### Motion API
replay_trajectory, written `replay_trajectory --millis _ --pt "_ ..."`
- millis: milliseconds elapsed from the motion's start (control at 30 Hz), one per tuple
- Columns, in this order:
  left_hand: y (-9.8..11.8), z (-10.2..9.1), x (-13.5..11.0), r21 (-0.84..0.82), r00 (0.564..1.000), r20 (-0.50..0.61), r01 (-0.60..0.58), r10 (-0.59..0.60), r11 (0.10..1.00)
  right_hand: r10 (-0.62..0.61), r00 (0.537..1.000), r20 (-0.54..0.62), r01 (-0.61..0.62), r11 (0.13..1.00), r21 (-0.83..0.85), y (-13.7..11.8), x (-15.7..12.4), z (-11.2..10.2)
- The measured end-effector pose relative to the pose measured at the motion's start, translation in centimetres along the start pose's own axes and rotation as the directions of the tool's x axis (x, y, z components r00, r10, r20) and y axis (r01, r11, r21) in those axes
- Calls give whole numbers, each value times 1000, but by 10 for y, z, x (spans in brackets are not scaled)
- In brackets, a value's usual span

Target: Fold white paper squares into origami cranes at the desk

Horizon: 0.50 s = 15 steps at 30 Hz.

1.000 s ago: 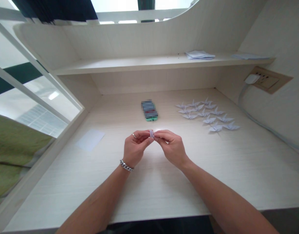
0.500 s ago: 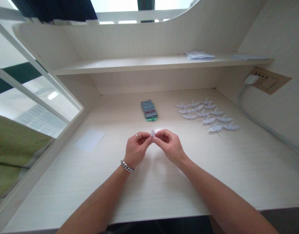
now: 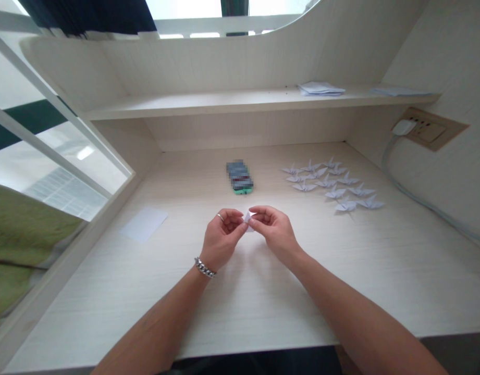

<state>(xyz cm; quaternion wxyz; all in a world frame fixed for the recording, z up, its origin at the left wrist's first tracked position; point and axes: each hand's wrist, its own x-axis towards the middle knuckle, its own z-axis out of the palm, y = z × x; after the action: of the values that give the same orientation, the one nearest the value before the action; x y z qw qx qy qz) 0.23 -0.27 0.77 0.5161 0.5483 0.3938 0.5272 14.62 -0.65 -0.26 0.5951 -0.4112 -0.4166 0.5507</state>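
Between my two hands is a small piece of folded white paper [image 3: 247, 217], its pointed tip upward and partly covered by fingers. My left hand [image 3: 224, 234], with a ring and a chain bracelet, pinches its left side between thumb and fingers. On the other side my right hand [image 3: 274, 229] grips it with thumb and forefinger. Both hands are just above the desk. Several folded paper cranes [image 3: 326, 181] stand in a group to the right, beyond my right hand. A white paper sheet [image 3: 144, 225] lies flat to the left.
A phone with a green edge [image 3: 240, 177], its screen blurred out, lies beyond my hands. Paper stacks [image 3: 321, 88] rest on the shelf [image 3: 208, 107]. A white cable [image 3: 411, 195] runs down from the wall socket [image 3: 431, 129] along the desk's right side.
The folded paper has turned slightly and more of it shows below the thumbs. My left fingers have loosened a little; both hands stay in nearly the same place.
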Motion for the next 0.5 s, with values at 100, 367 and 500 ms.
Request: replay_trajectory --millis 100,367,500 --pt "-1 0 -1 15 1000 18 -3 3 1000 46 998 52 -45 999 -24 -3 0 0" --pt "0 0 -2 60 998 64 -10 6 998 97 994 44 -94 994 -52 -6 2 -2" --pt "0 0 -3 61 997 80 -3 -2 998 83 995 57 -77 992 -97 -5 2 -3"
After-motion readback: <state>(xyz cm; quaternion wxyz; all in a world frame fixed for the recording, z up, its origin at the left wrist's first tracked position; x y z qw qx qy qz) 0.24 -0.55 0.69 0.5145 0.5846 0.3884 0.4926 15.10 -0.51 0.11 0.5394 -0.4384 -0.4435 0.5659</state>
